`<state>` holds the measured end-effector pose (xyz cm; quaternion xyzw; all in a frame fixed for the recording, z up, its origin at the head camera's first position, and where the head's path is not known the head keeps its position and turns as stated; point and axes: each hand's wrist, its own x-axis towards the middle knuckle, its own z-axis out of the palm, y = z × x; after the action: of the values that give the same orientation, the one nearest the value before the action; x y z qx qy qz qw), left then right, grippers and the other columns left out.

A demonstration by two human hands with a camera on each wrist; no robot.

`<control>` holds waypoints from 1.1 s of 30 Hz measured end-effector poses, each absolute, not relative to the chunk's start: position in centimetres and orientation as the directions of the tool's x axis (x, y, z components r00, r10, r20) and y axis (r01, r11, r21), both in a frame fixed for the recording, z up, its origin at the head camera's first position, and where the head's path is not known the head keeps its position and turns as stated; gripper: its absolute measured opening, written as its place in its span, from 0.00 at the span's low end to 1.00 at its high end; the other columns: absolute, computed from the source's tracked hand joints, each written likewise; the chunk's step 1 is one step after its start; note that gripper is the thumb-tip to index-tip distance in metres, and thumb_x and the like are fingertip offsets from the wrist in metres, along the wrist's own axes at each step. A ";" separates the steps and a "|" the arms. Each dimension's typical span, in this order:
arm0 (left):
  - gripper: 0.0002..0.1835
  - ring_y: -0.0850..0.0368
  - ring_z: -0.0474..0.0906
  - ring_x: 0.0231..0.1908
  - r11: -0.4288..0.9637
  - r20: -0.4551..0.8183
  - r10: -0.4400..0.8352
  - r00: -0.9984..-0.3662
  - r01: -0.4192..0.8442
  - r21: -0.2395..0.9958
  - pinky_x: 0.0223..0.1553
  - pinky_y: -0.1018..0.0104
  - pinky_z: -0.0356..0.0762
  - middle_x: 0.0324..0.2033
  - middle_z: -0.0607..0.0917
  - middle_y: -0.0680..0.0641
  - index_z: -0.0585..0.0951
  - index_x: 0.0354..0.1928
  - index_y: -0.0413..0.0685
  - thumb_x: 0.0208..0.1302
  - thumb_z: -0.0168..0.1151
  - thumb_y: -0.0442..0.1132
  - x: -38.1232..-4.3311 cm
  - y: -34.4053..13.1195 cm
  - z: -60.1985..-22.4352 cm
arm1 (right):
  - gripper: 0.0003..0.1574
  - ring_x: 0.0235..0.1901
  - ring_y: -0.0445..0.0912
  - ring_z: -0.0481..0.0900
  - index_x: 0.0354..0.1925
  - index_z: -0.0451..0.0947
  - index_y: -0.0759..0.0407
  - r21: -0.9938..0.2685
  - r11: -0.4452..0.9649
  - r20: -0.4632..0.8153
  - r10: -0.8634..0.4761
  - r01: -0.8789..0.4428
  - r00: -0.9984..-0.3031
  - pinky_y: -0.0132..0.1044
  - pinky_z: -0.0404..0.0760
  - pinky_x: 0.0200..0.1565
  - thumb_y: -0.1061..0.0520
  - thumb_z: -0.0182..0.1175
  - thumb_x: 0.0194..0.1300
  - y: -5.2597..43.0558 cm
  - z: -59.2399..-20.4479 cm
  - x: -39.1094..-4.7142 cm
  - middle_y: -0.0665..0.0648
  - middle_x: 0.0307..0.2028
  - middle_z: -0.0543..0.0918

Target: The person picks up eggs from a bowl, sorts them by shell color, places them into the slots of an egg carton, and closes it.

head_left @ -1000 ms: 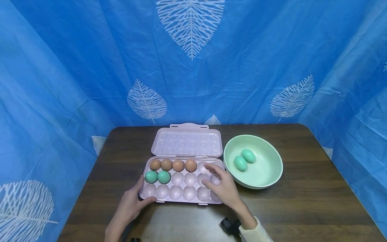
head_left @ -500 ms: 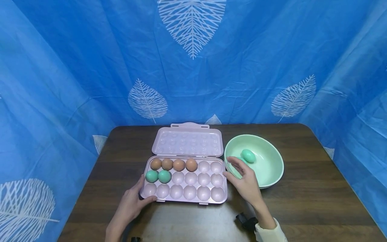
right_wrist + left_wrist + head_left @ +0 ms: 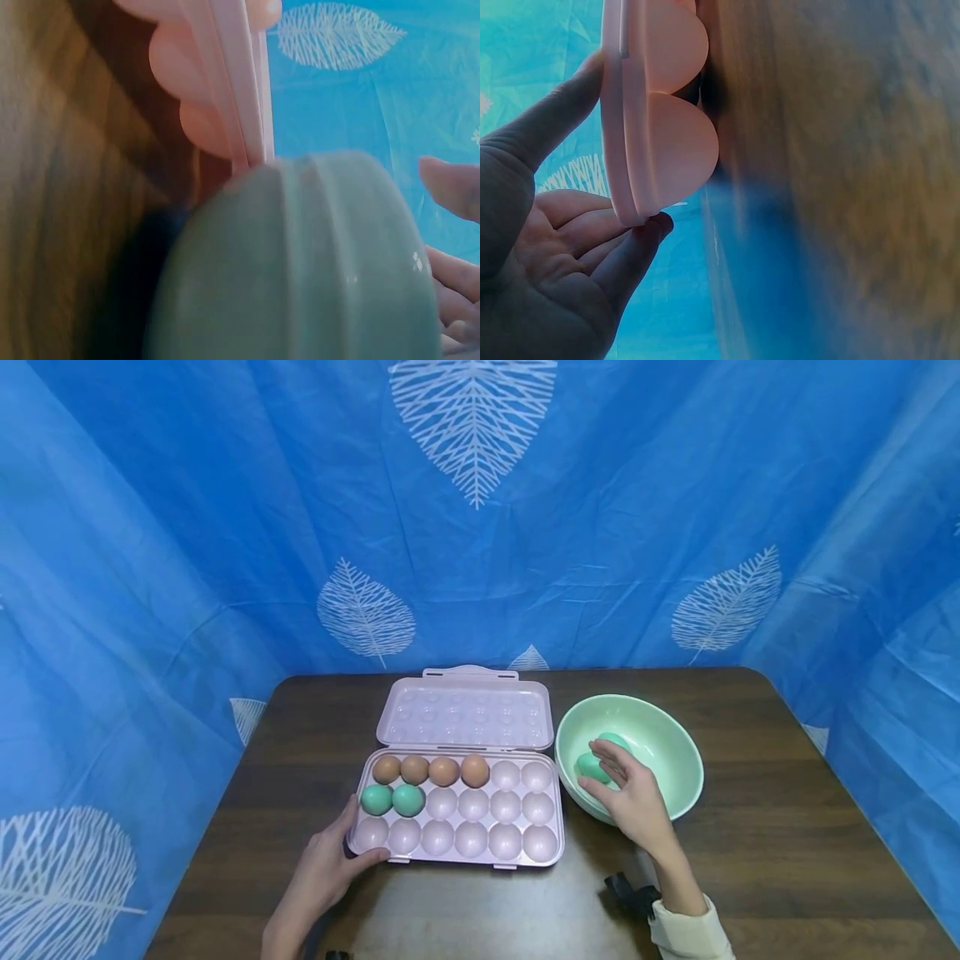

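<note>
A pale pink egg tray [image 3: 472, 837] lies with its lid [image 3: 465, 714] folded back behind it. Several brown eggs [image 3: 443, 770] fill the left part of its back row, and two green eggs [image 3: 392, 798] sit at the left of the middle row. My left hand [image 3: 321, 868] holds the tray's front left corner between thumb and fingers; the left wrist view shows this hand [image 3: 562, 247] at the tray's edge. Over the front left rim of a green bowl [image 3: 678, 777], my right hand [image 3: 637, 802] hovers with loosely bent, parted fingers beside two green eggs [image 3: 592, 767], partly hidden by it.
The bowl stands close against the tray's right side on a dark wooden table [image 3: 780, 827]. A blue cloth [image 3: 585, 527] with white leaf prints hangs behind the table and along its sides. The tray's remaining cups are bare.
My right hand has moved right, from above the tray's right cups to over the bowl and its two green eggs. My left hand has stayed at the tray's corner.
</note>
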<state>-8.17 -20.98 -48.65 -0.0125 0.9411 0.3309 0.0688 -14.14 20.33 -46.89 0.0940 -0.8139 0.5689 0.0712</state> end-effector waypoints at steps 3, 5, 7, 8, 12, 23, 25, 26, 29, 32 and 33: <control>0.56 0.33 0.64 0.65 0.784 -0.131 0.021 -0.991 -0.065 0.618 0.63 0.41 0.64 0.67 0.65 0.29 0.57 0.72 0.28 0.52 0.75 0.55 -8.1 -21.0 -48.7 | 0.36 0.60 0.62 0.74 0.63 0.69 0.74 -0.894 0.405 0.174 -0.085 -0.194 -0.981 0.44 0.72 0.60 0.66 0.70 0.59 20.7 -47.0 -14.6 0.72 0.59 0.76; 0.56 0.33 0.64 0.65 0.785 -0.127 0.022 -0.992 -0.062 0.617 0.63 0.41 0.64 0.67 0.65 0.29 0.57 0.72 0.28 0.53 0.75 0.54 -8.0 -21.1 -48.7 | 0.36 0.60 0.62 0.74 0.63 0.69 0.74 -0.879 0.448 0.140 -0.083 -0.163 -0.987 0.47 0.73 0.60 0.66 0.70 0.59 20.9 -47.1 -14.9 0.72 0.59 0.76; 0.56 0.33 0.64 0.65 0.784 -0.121 0.022 -0.992 -0.058 0.618 0.63 0.41 0.64 0.67 0.65 0.29 0.57 0.72 0.28 0.53 0.75 0.54 -8.0 -21.1 -48.7 | 0.35 0.60 0.63 0.74 0.63 0.69 0.75 -0.871 0.472 0.112 -0.080 -0.137 -0.990 0.49 0.73 0.60 0.67 0.69 0.59 21.0 -47.2 -15.2 0.72 0.58 0.76; 0.56 0.33 0.64 0.66 0.784 -0.121 0.023 -0.992 -0.058 0.617 0.63 0.41 0.64 0.67 0.65 0.29 0.57 0.72 0.28 0.53 0.75 0.54 -8.1 -21.1 -48.7 | 0.35 0.60 0.63 0.74 0.63 0.68 0.75 -0.869 0.479 0.100 -0.081 -0.126 -0.992 0.50 0.73 0.60 0.67 0.69 0.59 21.0 -47.2 -15.4 0.73 0.58 0.76; 0.55 0.33 0.64 0.65 0.784 -0.113 0.028 -0.993 -0.048 0.619 0.63 0.41 0.64 0.67 0.65 0.28 0.57 0.72 0.27 0.53 0.75 0.54 -8.1 -21.1 -48.7 | 0.37 0.61 0.65 0.72 0.64 0.66 0.77 -0.855 0.511 0.040 -0.098 -0.085 -0.994 0.52 0.72 0.61 0.67 0.68 0.60 20.9 -47.3 -16.1 0.75 0.60 0.74; 0.55 0.33 0.63 0.66 0.782 -0.124 0.020 -0.992 -0.061 0.621 0.63 0.41 0.64 0.67 0.64 0.28 0.57 0.72 0.27 0.53 0.75 0.53 -7.9 -21.1 -48.8 | 0.39 0.60 0.67 0.72 0.64 0.68 0.72 -0.742 0.668 0.009 -0.072 -0.055 -0.997 0.59 0.71 0.60 0.60 0.69 0.59 20.3 -46.9 -16.9 0.74 0.59 0.75; 0.55 0.33 0.64 0.66 0.783 -0.126 0.020 -0.992 -0.063 0.619 0.63 0.41 0.64 0.67 0.64 0.28 0.57 0.72 0.27 0.53 0.75 0.53 -7.9 -21.0 -48.8 | 0.39 0.60 0.67 0.72 0.64 0.68 0.72 -0.730 0.682 0.006 -0.059 -0.045 -0.998 0.60 0.70 0.59 0.60 0.69 0.59 20.3 -46.9 -17.0 0.74 0.58 0.75; 0.55 0.33 0.64 0.66 0.783 -0.128 0.020 -0.992 -0.064 0.619 0.63 0.41 0.64 0.67 0.64 0.28 0.57 0.72 0.27 0.53 0.75 0.53 -8.0 -21.0 -48.8 | 0.39 0.59 0.67 0.72 0.64 0.68 0.72 -0.727 0.686 0.005 -0.055 -0.041 -0.998 0.60 0.71 0.59 0.60 0.69 0.58 20.3 -46.9 -17.1 0.74 0.58 0.75; 0.55 0.33 0.63 0.66 0.783 -0.139 0.017 -0.990 -0.073 0.618 0.63 0.41 0.64 0.67 0.64 0.28 0.56 0.72 0.27 0.53 0.75 0.53 -8.1 -21.0 -48.7 | 0.38 0.59 0.68 0.72 0.64 0.68 0.72 -0.719 0.695 0.003 -0.045 -0.033 -0.999 0.61 0.71 0.58 0.61 0.69 0.59 20.4 -47.0 -17.5 0.74 0.58 0.75; 0.56 0.33 0.63 0.66 0.782 -0.155 0.015 -0.988 -0.085 0.617 0.63 0.41 0.64 0.67 0.64 0.29 0.56 0.72 0.28 0.53 0.75 0.54 -8.1 -20.9 -48.6 | 0.35 0.58 0.67 0.73 0.62 0.70 0.73 -0.712 0.702 0.011 -0.035 -0.033 -0.999 0.60 0.71 0.58 0.63 0.69 0.58 20.5 -47.3 -18.0 0.75 0.57 0.76; 0.56 0.33 0.62 0.66 0.782 -0.159 0.015 -0.987 -0.087 0.617 0.63 0.41 0.64 0.68 0.64 0.29 0.56 0.73 0.29 0.53 0.75 0.54 -8.1 -20.9 -48.5 | 0.34 0.58 0.67 0.73 0.61 0.71 0.73 -0.711 0.702 0.012 -0.032 -0.032 -0.999 0.59 0.71 0.58 0.64 0.69 0.58 20.5 -47.4 -18.2 0.75 0.56 0.77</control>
<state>-8.12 -20.93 -48.51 -0.0191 0.9407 0.3295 0.0779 -18.17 20.46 -47.37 0.0173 -0.9225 0.3856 -0.0006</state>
